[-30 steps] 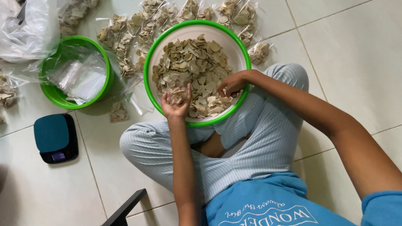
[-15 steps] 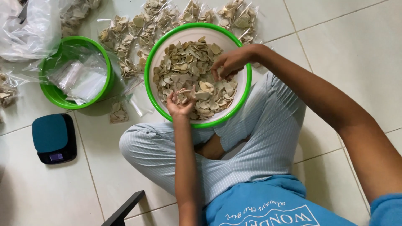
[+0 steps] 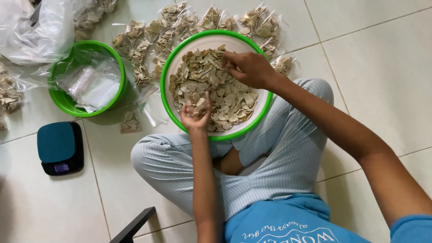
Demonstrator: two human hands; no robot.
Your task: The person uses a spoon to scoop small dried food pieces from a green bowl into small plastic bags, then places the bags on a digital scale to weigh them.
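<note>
- Down on the tiled floor (image 3: 369,58), a person sits cross-legged with a big green-rimmed bowl (image 3: 167,85) of pale chips (image 3: 225,96) against the knees.
- Left hand (image 3: 196,114) sits at the near rim, palm up, grip cupped round a small heap of chips — much where it was a moment ago.
- Right hand (image 3: 249,68) has moved: it was at the near right edge a second back, and now it is up at the far side of the pile, fingers pinched down into the chips. Whether it has hold of one, I cannot tell.
- My read: it is picking through fresh ground, and the handful in the left is still being built.
- Beyond the bowl, filled bags (image 3: 173,22) lie in a row.
- Off to the left, a smaller green bowl (image 3: 60,101) holds empty bags (image 3: 90,83).
- Nearer, a teal scale (image 3: 60,147) stands bare.
</note>
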